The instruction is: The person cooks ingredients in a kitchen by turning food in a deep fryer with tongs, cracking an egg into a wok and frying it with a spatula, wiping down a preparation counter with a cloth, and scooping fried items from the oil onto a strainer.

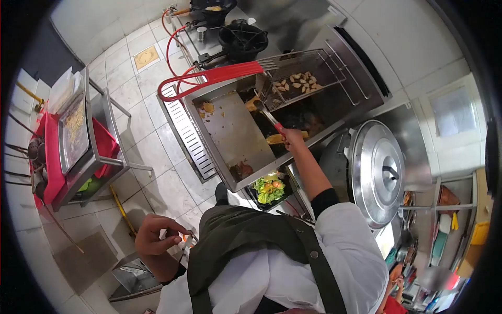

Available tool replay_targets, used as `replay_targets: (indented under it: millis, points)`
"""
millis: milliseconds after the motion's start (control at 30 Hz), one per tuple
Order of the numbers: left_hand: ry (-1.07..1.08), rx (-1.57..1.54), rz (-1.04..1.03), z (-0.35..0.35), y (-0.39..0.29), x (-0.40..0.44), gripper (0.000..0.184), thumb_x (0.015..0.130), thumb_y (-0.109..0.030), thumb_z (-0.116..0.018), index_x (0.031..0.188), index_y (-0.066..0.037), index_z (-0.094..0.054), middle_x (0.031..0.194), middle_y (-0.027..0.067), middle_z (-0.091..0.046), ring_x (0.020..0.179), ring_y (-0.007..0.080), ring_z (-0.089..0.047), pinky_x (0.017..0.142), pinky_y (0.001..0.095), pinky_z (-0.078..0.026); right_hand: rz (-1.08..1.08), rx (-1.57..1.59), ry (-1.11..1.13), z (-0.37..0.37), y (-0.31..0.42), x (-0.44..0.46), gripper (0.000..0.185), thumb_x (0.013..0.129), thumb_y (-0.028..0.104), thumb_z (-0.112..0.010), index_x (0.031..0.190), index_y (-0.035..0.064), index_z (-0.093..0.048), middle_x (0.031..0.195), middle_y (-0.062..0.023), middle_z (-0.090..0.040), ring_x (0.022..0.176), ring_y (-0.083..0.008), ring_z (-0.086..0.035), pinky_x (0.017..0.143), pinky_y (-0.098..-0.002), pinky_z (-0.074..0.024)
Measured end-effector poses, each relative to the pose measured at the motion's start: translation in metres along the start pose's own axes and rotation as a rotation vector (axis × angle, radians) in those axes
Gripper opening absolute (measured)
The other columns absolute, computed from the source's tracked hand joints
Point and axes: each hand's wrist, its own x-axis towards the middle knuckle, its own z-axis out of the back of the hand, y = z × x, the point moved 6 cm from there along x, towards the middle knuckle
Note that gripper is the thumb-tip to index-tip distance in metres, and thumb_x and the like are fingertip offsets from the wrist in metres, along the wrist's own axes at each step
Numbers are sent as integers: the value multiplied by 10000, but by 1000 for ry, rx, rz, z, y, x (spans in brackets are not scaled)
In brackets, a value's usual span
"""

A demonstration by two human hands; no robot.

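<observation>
My right hand is closed around the red handle of what look like metal tongs, whose far end reaches over the deep fryer. Near that end floats a golden fried piece, and another golden piece lies in the dark oil beside my hand. A wire fry basket with a long red handle rests across the fryer, holding several small fried pastries. My left hand hangs low at my left side, fingers loosely bent, thumb and forefinger apart, with nothing visibly held.
Left of the oil is a flat metal surface with food scraps. A container of lettuce stands below the fryer. A large lidded pot is at right, burners behind. A metal cart carries a tray and a red tub.
</observation>
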Motion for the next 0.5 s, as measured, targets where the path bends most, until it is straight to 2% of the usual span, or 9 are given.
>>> replay_targets:
  millis: [100,200,233,300,367,433,500]
  points:
    - [-6,19,-48,-13,-5,2,157,678,-73,-626,808,14,-639,618,78,-608,452,92,-515,442,207,-371,-54,176,21,23,-9,-47,225,756,274,-616,670,106,-492,494,7,-417,358,-77,-295,350,-240,-227]
    - [61,54,-44,-25,-9,11,161,678,-85,-624,804,14,-640,559,57,-576,433,90,-495,432,210,-358,-70,153,42,39,-16,-72,240,752,289,-623,651,111,-496,481,12,-413,348,-79,-305,340,-239,-226]
    - [66,71,-30,-29,-10,16,162,676,-94,-629,796,15,-641,543,51,-564,429,88,-490,429,210,-353,6,69,1,43,-18,-69,264,751,303,-629,614,113,-507,480,6,-420,361,-76,-344,333,-251,-240]
    - [97,113,-1,-39,-13,22,168,671,-111,-637,778,17,-642,511,41,-541,422,85,-480,424,210,-345,317,-179,-178,50,-5,-65,310,737,345,-629,613,70,-557,506,-62,-510,427,-162,-499,373,-322,-346]
    - [81,113,-7,-48,-18,27,173,665,-129,-647,754,19,-642,502,45,-535,428,80,-483,421,211,-343,592,-684,-354,53,-1,-31,343,713,366,-626,669,26,-611,651,-154,-603,612,-278,-606,514,-383,-449]
    - [61,136,19,-56,-22,30,200,661,-164,-661,712,28,-641,494,44,-530,417,78,-487,406,202,-341,411,-653,-390,58,32,-74,360,695,371,-620,772,19,-639,806,-191,-616,762,-343,-602,647,-394,-477]
    - [79,155,30,-65,-26,33,216,667,-174,-661,712,36,-639,495,47,-533,403,83,-488,396,196,-343,391,-777,-497,65,41,-60,307,698,325,-616,813,43,-653,862,-170,-623,792,-311,-611,669,-390,-490]
